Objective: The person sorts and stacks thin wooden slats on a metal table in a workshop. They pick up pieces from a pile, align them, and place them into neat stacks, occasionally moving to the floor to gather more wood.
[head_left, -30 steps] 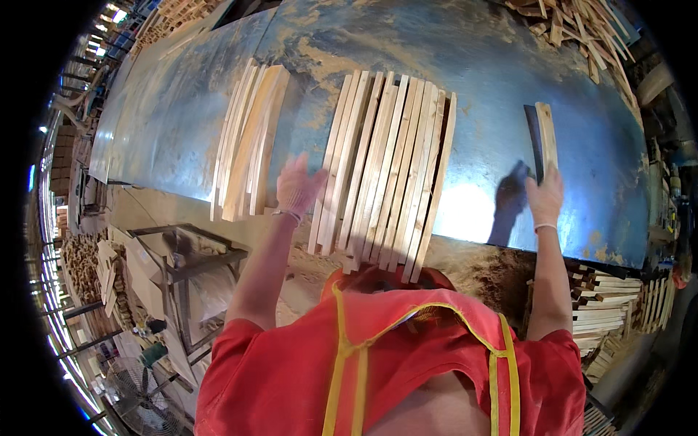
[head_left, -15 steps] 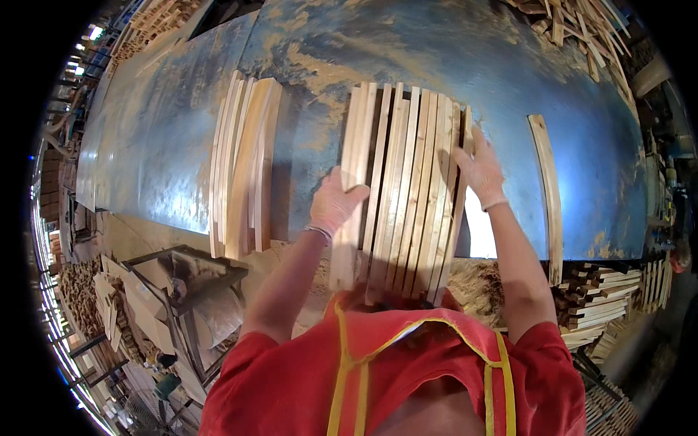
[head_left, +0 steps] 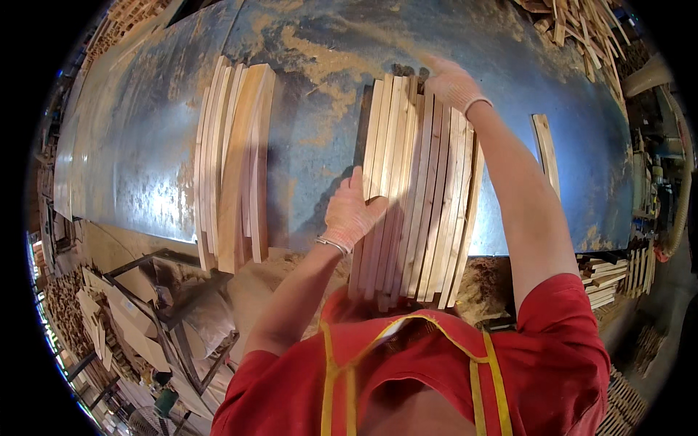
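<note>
Two bundles of pale, thin wooden slats lie on the blue metal bench (head_left: 145, 145), dusted with sawdust. The near bundle (head_left: 418, 196), roughly a dozen slats side by side, reaches from mid-bench past the front edge. The left hand (head_left: 350, 212), gloved, presses flat on its left edge, fingers together. The right hand (head_left: 452, 81), arm stretched out, cups the far ends, fingers curled over them. The second bundle (head_left: 233, 160), about eight slats, lies well apart to the left. One single slat (head_left: 545, 149) lies at the right.
</note>
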The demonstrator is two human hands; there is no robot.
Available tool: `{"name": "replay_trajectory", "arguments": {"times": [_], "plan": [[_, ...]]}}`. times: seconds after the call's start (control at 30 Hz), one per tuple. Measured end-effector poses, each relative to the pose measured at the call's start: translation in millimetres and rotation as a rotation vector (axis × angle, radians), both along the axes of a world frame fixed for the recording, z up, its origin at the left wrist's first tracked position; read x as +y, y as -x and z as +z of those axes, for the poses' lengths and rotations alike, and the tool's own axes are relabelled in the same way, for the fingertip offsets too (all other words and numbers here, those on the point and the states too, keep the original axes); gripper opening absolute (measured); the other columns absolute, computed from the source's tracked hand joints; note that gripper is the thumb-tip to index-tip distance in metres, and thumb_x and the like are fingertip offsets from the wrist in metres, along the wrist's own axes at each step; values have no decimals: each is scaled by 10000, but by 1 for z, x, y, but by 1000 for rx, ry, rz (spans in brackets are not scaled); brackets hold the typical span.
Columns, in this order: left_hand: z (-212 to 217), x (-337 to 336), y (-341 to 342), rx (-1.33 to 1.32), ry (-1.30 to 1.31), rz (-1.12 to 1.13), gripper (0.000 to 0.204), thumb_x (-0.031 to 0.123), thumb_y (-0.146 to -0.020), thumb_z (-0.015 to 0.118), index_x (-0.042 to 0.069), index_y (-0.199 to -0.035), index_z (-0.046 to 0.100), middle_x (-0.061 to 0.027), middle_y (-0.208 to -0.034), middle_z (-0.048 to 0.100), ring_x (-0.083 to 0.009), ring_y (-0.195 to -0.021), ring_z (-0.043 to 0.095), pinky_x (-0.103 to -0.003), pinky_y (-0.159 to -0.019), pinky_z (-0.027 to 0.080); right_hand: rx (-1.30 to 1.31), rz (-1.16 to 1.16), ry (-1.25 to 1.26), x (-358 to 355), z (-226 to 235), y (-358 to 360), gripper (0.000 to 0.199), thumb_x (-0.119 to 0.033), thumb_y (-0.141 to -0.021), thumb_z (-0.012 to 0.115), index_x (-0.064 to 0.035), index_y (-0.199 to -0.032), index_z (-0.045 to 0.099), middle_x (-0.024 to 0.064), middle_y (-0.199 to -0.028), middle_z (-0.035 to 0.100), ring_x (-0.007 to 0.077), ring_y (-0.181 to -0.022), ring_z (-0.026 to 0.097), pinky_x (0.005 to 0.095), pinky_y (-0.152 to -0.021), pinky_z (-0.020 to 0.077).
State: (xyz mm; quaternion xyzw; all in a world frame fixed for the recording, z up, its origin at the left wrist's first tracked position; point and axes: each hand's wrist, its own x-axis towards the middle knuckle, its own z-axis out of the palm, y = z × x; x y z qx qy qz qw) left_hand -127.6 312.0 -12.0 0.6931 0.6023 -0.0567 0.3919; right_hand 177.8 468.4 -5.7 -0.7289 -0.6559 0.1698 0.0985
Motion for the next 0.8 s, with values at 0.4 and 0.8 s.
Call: {"name": "replay_trajectory", "arguments": {"times": [0.4,0.8], "plan": [[-13,21,4,15,75,57,1124,747,-885,650,1,-1647,295,-261,-1597,464,-400,-1405,547,-461,-1147,480,229,-513,-80,-171,25,-41,901,-597,-955,570,60,-1560,452,300,-1528,545,393,-1438,526,459,-1186,415],[-7,-12,-43,74,-214,65,1243,576,-781,849,81,-1687,156,-223,-1663,351,-410,-1479,440,-472,-1189,426,425,-520,288,-241,-9,12,913,-561,-886,707,-30,-1570,416,279,-1331,637,400,-1217,645,463,-1029,520]]}}
